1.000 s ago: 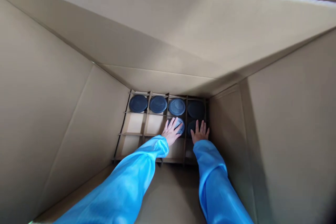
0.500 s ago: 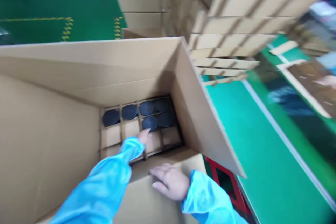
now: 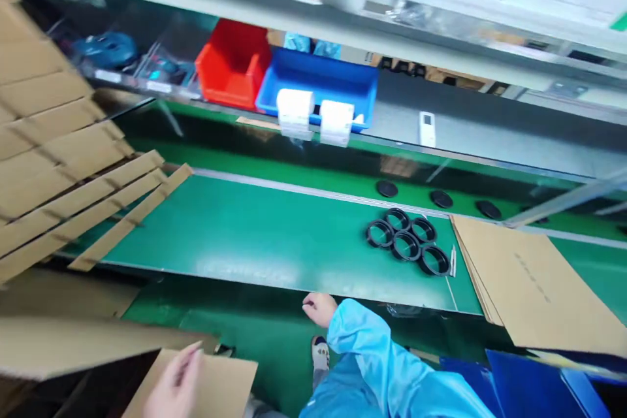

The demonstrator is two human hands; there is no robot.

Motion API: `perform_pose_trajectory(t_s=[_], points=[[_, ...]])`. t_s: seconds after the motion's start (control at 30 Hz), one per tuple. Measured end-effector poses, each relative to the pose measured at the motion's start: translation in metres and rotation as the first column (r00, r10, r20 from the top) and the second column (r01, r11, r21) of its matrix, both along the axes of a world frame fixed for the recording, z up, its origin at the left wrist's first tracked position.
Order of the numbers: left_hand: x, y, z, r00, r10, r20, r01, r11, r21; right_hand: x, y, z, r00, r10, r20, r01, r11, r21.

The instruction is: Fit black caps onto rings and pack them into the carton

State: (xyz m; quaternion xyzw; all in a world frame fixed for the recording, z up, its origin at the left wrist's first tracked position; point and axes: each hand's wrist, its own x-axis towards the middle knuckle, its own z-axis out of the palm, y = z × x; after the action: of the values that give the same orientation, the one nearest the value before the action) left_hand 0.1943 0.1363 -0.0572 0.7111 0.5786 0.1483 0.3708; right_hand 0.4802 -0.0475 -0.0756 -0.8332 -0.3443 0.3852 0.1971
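Box point(image 3: 83, 333) at your lower left, dark inside; what it contains can't be made out. Your left hand point(image 3: 174, 382) sits over its flap point(image 3: 225, 382), blurred. Fingers narrow; can't tell whether they grip the cardboard.

Your right hand point(image 3: 319, 308) is at the near edge of the green bench point(image 3: 274, 228), fingers curled in, nothing seen in them. Can't tell if it touches the edge. Blue sleeve on that arm. A shoe point(image 3: 320, 354) shows on the floor below.

On the bench, right of centre: five black rings point(image 3: 406, 257) bunched together. Cardboard sheets point(image 3: 539, 281) lie to their right; black discs point(image 3: 441, 199) in a row beyond. Slotted dividers point(image 3: 93, 198) at left. On the shelf: red bin point(image 3: 230, 72) beside blue bin point(image 3: 336, 85).
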Motion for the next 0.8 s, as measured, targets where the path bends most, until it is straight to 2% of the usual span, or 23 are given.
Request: perform_pose_trajectory(t_s=[0.07, 0.17, 0.27, 0.37, 0.5, 0.6, 0.67, 0.7, 0.73, 0.77, 0.8], points=[[0.081, -0.033, 0.014, 0.981, -0.138, 0.135, 0.158, 0.976, -0.149, 0.037, -0.036, 0.000, 0.994, -0.108, 0.011, 0.108, 0.994, -0.006], [0.167, -0.079, 0.023, 0.878, -0.423, 0.223, 0.466, 0.862, -0.199, 0.080, -0.089, 0.009, 0.963, -0.270, 0.017, 0.270, 0.963, -0.007], [0.215, -0.112, 0.017, 0.713, -0.660, 0.235, 0.701, 0.677, -0.226, 0.102, -0.136, 0.028, 0.907, -0.421, 0.012, 0.421, 0.907, 0.000], [0.248, -0.130, -0.003, 0.568, -0.794, 0.218, 0.818, 0.514, -0.258, 0.107, -0.175, 0.049, 0.841, -0.542, 0.004, 0.541, 0.841, 0.015], [0.290, -0.145, -0.037, 0.345, -0.913, 0.217, 0.916, 0.278, -0.288, 0.090, -0.220, 0.078, 0.773, -0.634, -0.001, 0.633, 0.772, 0.053], [0.323, -0.155, -0.051, 0.165, -0.964, 0.208, 0.961, 0.110, -0.254, 0.061, -0.255, 0.116, 0.747, -0.665, 0.015, 0.660, 0.744, 0.104], [0.348, -0.163, -0.049, 0.048, -0.980, 0.191, 0.975, 0.005, -0.220, 0.038, -0.284, 0.151, 0.731, -0.681, 0.052, 0.654, 0.720, 0.231], [0.361, -0.167, -0.045, -0.003, -0.983, 0.182, 0.978, -0.041, -0.203, 0.027, -0.302, 0.168, 0.704, -0.705, 0.083, 0.652, 0.688, 0.318], [0.376, -0.172, -0.039, -0.046, -0.984, 0.170, 0.979, -0.078, -0.186, 0.015, -0.323, 0.184, 0.643, -0.756, 0.123, 0.668, 0.633, 0.391], [0.390, -0.179, -0.032, -0.078, -0.985, 0.155, 0.980, -0.104, -0.167, 0.003, -0.347, 0.197, 0.551, -0.817, 0.173, 0.699, 0.564, 0.440], [0.404, -0.187, -0.024, -0.104, -0.985, 0.137, 0.982, -0.124, -0.145, -0.010, -0.374, 0.205, 0.423, -0.875, 0.234, 0.743, 0.483, 0.463]])
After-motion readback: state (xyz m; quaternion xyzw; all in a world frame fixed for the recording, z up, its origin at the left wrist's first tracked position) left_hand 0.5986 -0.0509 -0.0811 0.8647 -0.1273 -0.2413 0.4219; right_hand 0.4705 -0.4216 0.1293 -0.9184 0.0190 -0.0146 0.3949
